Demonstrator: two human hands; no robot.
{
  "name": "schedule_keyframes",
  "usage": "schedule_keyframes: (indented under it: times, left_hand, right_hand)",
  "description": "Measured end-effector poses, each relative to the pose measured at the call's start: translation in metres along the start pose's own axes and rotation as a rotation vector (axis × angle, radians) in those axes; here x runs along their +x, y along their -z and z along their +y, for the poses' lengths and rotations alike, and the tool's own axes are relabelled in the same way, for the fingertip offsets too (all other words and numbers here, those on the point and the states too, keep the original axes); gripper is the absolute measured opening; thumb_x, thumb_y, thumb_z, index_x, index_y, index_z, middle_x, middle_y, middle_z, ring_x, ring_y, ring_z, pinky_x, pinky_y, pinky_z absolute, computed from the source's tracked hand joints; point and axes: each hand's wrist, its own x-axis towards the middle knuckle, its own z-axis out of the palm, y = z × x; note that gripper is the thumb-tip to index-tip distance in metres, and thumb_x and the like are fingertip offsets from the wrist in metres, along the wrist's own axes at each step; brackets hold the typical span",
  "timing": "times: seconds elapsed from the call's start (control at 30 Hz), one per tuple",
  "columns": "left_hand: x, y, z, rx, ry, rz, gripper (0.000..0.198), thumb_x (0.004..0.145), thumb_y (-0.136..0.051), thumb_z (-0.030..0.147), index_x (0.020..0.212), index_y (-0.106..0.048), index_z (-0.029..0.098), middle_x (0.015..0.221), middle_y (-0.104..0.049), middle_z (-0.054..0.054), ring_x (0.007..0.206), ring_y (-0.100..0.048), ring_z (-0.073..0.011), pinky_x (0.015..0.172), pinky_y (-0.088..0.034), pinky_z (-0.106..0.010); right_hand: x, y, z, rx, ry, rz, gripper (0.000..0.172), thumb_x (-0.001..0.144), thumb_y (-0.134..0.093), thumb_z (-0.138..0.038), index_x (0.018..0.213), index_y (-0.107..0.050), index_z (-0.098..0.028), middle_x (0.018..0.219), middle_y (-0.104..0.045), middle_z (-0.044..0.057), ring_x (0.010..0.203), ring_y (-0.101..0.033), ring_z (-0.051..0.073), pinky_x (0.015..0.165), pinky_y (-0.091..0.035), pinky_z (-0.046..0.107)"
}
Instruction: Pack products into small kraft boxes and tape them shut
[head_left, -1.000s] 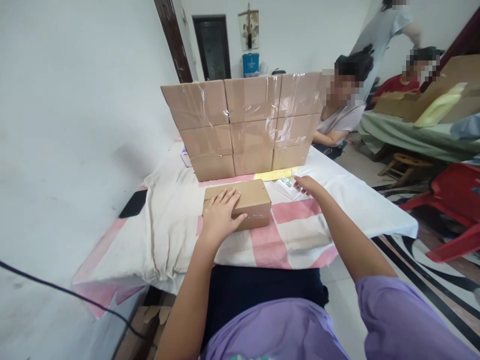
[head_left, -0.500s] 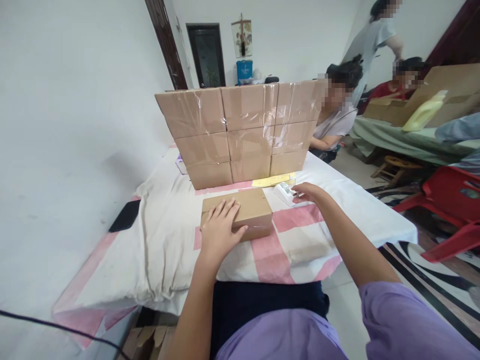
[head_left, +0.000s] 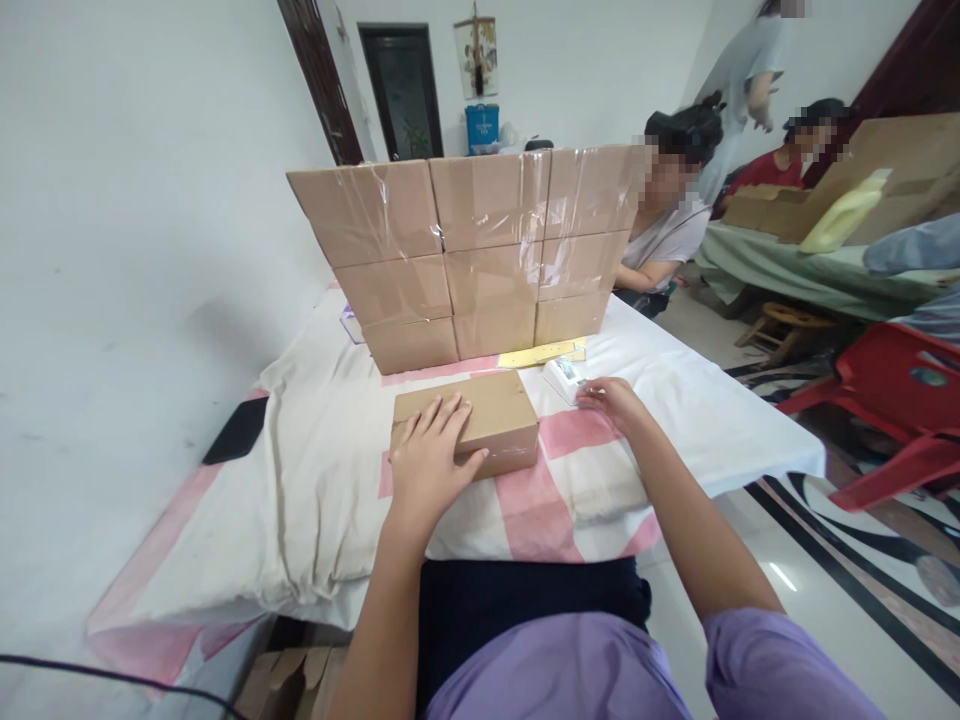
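resting left hand [head_left: 431, 455] flat on carton [head_left: 501, 408], splayed wide, right hand [head_left: 610, 399] curled at white object [head_left: 561, 381] — grip unclear

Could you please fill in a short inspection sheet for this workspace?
Surface: pink-and-white cloth, creased towards the left.
Things in hand: closed carton under the left hand; small white object at the right hand's fingertips.
Clutter: yellow strip before a stack of cartons, three across and three high; flat black object near the wall.
Hands: left spread flat on the carton; right with fingers curled, grip unclear.
Cables: one black cable, lower left; ends out of view.
Surroundings: red chair, wooden stool and green-covered table to the right; other people nearby.
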Motion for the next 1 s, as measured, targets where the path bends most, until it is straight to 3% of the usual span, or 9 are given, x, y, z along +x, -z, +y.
schedule_keyframes:
  times: [0.3,0.53,0.63,0.77,0.87,1.0]
  left_hand:
    - [-0.003,0.001,0.002,0.018,0.005,0.014,0.06,0.085,-0.069,0.042,0.142,-0.054,0.031,0.154,-0.051,-0.002,0.144,-0.046,-0.0341,0.118,-0.035,-0.056]
    - [-0.001,0.0,0.001,0.027,0.014,-0.009,0.062,0.086,-0.068,0.044,0.144,-0.052,0.031,0.157,-0.049,-0.001,0.146,-0.043,-0.0336,0.12,-0.032,-0.056]
    - [-0.001,0.0,0.003,0.018,0.017,-0.013,0.061,0.085,-0.068,0.043,0.144,-0.053,0.031,0.156,-0.049,-0.002,0.146,-0.043,-0.0345,0.12,-0.033,-0.058]
    - [-0.002,-0.005,0.012,0.019,0.037,0.008,0.059,0.086,-0.067,0.04,0.143,-0.055,0.029,0.153,-0.053,-0.003,0.144,-0.046,-0.0354,0.118,-0.035,-0.059]
    - [-0.004,-0.011,0.024,0.039,0.097,0.046,0.057,0.087,-0.066,0.039,0.143,-0.056,0.027,0.152,-0.054,-0.005,0.143,-0.047,-0.0378,0.116,-0.037,-0.061]
    - [-0.007,-0.013,0.039,0.08,0.159,0.047,0.059,0.089,-0.064,0.038,0.144,-0.055,0.021,0.154,-0.051,-0.007,0.144,-0.046,-0.0377,0.116,-0.037,-0.06]
  right_hand:
    - [-0.005,-0.005,0.025,-0.068,0.006,0.097,0.028,0.082,-0.071,-0.014,0.067,-0.05,-0.021,0.06,-0.069,0.005,0.057,-0.07,0.015,0.053,-0.06,0.021]
    - [-0.009,-0.005,0.031,-0.094,0.043,0.134,0.038,0.082,-0.07,-0.005,0.062,-0.042,-0.022,0.061,-0.069,0.002,0.074,-0.076,0.017,0.06,-0.058,0.018]
    - [-0.018,-0.006,0.028,-0.063,0.066,0.109,0.037,0.084,-0.072,-0.01,0.064,-0.043,-0.022,0.064,-0.07,0.003,0.071,-0.074,0.015,0.059,-0.057,0.018]
    - [-0.047,-0.016,0.014,-0.001,0.102,0.016,0.035,0.083,-0.076,-0.029,0.068,-0.045,-0.022,0.058,-0.063,0.001,0.051,-0.063,0.012,0.043,-0.045,0.018]
    - [-0.081,-0.032,-0.004,0.047,0.163,-0.107,0.035,0.077,-0.078,-0.041,0.073,-0.049,-0.021,0.064,-0.062,-0.002,0.043,-0.054,0.007,0.038,-0.033,0.018]
    - [-0.127,-0.062,-0.035,0.042,0.218,-0.399,0.033,0.073,-0.078,-0.042,0.079,-0.053,-0.02,0.067,-0.065,-0.003,0.035,-0.039,0.002,0.037,-0.022,0.019]
